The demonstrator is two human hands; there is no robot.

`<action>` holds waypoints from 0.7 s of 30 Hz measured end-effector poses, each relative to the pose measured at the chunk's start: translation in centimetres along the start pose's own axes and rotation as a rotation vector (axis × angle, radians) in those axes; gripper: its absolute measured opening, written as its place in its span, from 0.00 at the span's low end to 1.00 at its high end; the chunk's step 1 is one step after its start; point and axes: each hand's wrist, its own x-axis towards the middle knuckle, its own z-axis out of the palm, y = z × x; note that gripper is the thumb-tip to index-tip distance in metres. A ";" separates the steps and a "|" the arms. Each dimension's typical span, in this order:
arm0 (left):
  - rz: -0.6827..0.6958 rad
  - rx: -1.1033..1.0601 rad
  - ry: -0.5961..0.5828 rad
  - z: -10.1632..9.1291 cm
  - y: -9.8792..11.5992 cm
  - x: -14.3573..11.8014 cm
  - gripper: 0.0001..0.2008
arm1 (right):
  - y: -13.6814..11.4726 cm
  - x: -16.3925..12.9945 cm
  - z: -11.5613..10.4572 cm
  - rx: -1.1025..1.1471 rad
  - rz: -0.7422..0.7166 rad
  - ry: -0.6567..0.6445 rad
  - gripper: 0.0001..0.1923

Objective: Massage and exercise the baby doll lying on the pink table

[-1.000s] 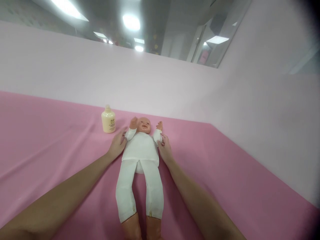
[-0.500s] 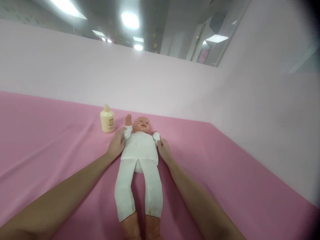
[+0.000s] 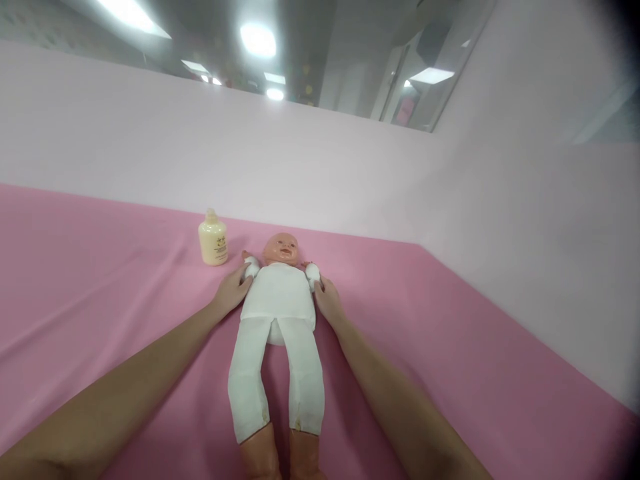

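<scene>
A baby doll (image 3: 278,293) with a white cloth body lies on its back, head away from me and feet toward me. My left hand (image 3: 233,289) is closed around the doll's arm on the left side, which lies low and bent beside the head. On the other side, my right hand (image 3: 327,300) grips the doll's other arm near its white sleeve. The fingers of both hands are partly hidden by the doll's arms. A cream-coloured pump bottle (image 3: 213,241) stands upright a little beyond my left hand, not touched.
The doll lies on a pink padded surface (image 3: 125,280) with some creases at the left. A pale wall (image 3: 300,167) rises behind it and along the right. Above is a mirror or glass panel (image 3: 350,60) reflecting ceiling lights.
The doll's arm in my left hand was raised upright beside the head; now it is lowered outward and down. My right hand has stayed in place.
</scene>
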 end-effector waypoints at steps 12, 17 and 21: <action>-0.106 -0.637 0.010 -0.2 -0.4 0.2 0.45 | 0.7 0.8 0.0 0.586 0.080 0.018 0.23; -0.136 -0.856 0.002 -0.4 0.2 0.2 0.43 | 1.3 1.2 0.5 0.713 0.146 0.003 0.14; -0.105 -0.831 0.013 -0.4 0.1 0.2 0.24 | 1.4 1.1 0.7 0.771 0.169 0.003 0.09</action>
